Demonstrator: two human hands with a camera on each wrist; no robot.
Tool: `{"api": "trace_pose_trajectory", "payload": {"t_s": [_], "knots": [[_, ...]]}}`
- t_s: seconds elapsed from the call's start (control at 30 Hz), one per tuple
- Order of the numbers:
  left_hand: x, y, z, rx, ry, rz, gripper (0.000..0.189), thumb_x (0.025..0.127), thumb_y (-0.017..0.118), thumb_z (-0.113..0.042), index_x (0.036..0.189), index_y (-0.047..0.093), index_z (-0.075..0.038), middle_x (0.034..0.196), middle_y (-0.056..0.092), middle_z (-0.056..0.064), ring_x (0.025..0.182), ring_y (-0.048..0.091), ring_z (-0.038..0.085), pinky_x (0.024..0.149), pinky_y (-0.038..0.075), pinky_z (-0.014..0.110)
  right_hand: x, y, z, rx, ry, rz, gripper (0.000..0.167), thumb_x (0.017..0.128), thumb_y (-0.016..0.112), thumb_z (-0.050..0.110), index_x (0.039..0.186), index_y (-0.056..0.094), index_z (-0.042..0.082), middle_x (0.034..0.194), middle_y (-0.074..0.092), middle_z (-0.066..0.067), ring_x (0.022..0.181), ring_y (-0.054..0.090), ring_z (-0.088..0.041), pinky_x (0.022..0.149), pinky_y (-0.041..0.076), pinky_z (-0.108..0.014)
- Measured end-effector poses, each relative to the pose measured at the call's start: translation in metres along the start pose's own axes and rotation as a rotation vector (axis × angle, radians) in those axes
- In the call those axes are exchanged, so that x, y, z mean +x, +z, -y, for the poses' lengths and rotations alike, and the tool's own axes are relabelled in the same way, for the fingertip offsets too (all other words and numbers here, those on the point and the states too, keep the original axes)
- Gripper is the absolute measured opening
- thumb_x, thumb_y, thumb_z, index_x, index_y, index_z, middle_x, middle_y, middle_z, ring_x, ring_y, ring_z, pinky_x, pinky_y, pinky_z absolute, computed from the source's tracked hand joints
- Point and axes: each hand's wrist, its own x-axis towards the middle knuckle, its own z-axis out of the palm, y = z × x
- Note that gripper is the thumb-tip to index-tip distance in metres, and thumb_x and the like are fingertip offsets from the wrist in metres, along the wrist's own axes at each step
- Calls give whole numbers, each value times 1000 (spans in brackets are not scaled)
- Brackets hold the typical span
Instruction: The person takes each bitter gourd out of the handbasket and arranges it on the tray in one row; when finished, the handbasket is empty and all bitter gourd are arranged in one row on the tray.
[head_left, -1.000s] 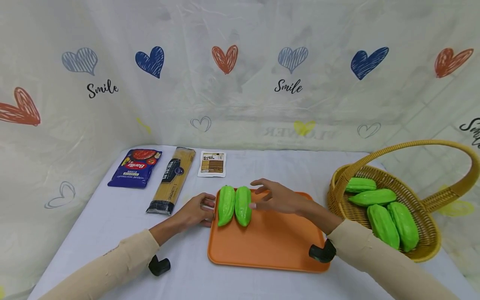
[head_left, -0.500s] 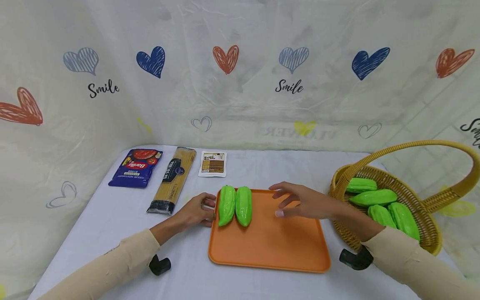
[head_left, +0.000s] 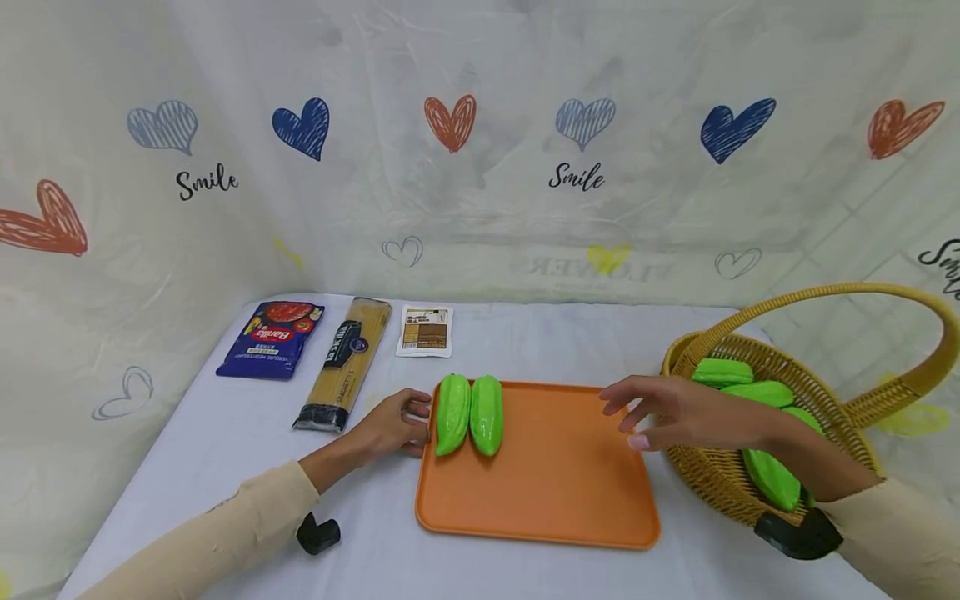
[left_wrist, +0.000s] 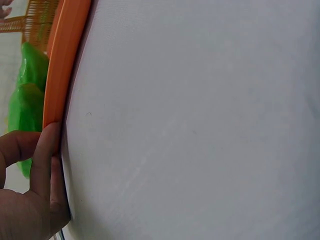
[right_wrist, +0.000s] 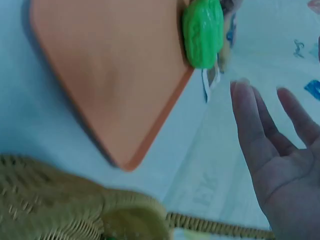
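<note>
At the left end of an orange tray (head_left: 540, 483), my left hand (head_left: 392, 423) holds the rim, its bent fingers (left_wrist: 46, 145) against the outer wall. Two glossy green ridged bitter melons (head_left: 453, 415) lie side by side in the tray, just inside that end. My right hand (head_left: 675, 410) is raised over the tray's right end and the near side of a wicker basket (head_left: 705, 487). Its fingers (right_wrist: 247, 107) are spread, holding nothing. More bitter melons (head_left: 772, 479) are in the basket, partly hidden by my right forearm.
Behind the tray's left side lie a blue sauce pouch (head_left: 272, 340), a spaghetti pack (head_left: 347, 362) and a small white packet (head_left: 425, 331). The basket's tall arched handle (head_left: 847, 289) rises at the right. A heart-printed curtain (head_left: 510, 208) hangs behind the table.
My right hand has moved right, from beside the second bitter melon to the tray's right end, with nothing in it. The left hand has stayed at the rim.
</note>
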Motion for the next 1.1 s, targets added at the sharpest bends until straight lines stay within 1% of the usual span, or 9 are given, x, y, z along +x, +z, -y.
{"api": "trace_pose_trajectory", "payload": {"t_s": [0.23, 0.33, 0.43, 0.5, 0.63, 0.73, 0.87, 1.07, 1.1], "knots": [[-1, 1, -1, 7, 1, 0, 62, 84, 72, 0, 140, 48, -5, 125, 55, 15, 100, 65, 23, 73, 65, 35, -36, -20, -13, 34, -2, 55, 47, 100, 58, 10, 146, 45, 11, 133, 59, -9, 113, 65, -16, 86, 61, -30], [0, 1, -1, 10, 0, 0, 62, 83, 72, -1, 140, 48, -5, 125, 55, 14, 100, 65, 22, 73, 65, 35, -48, -30, -21, 60, 11, 83, 49, 101, 53, 6, 148, 42, 8, 136, 58, -6, 115, 64, -19, 88, 61, -30], [0, 1, -1, 7, 3, 2, 62, 83, 72, -1, 141, 47, -4, 125, 55, 15, 99, 65, 23, 73, 65, 35, -59, -41, -30, 97, 40, 94, 51, 102, 50, 3, 151, 37, 4, 140, 57, -10, 118, 63, -21, 89, 60, -29], [-1, 1, -1, 5, 10, 9, 62, 84, 71, -1, 141, 47, -3, 126, 54, 16, 99, 65, 22, 73, 65, 35, -65, -50, -36, 116, 89, 86, 52, 102, 49, 5, 152, 36, 3, 141, 56, -12, 120, 63, -17, 90, 59, -26], [-2, 0, -1, 2, 27, 24, 62, 85, 70, -1, 141, 45, -1, 126, 54, 17, 98, 65, 22, 73, 65, 36, -74, -65, -50, 107, 175, 51, 53, 103, 48, 9, 154, 34, 5, 142, 56, -7, 120, 62, -7, 89, 58, -25], [-3, -1, -1, 2, 33, 26, 62, 84, 70, -1, 141, 45, 0, 126, 54, 17, 97, 65, 22, 73, 65, 36, -79, -73, -60, 91, 214, 22, 53, 104, 47, 12, 154, 31, 3, 143, 53, -13, 117, 61, -3, 88, 59, -29], [-3, -1, 0, 8, 30, 24, 62, 84, 71, -2, 141, 45, 0, 125, 54, 17, 98, 65, 21, 73, 65, 36, -80, -79, -72, 83, 256, -3, 58, 104, 48, 15, 155, 26, -2, 147, 44, -30, 116, 61, 0, 88, 60, -31], [-1, 0, 1, 4, 25, 18, 61, 84, 70, -1, 140, 46, -1, 124, 55, 16, 97, 65, 21, 72, 65, 36, -80, -85, -85, 21, 326, -61, 68, 103, 51, 22, 158, 16, -1, 151, 35, -36, 112, 60, 2, 87, 59, -33], [-1, 0, 1, 4, 26, 22, 61, 84, 70, -1, 140, 46, -1, 125, 55, 16, 97, 65, 21, 72, 65, 36, -80, -85, -87, 0, 333, -69, 69, 103, 51, 23, 158, 16, 0, 151, 34, -36, 115, 60, -3, 88, 59, -36]]}}
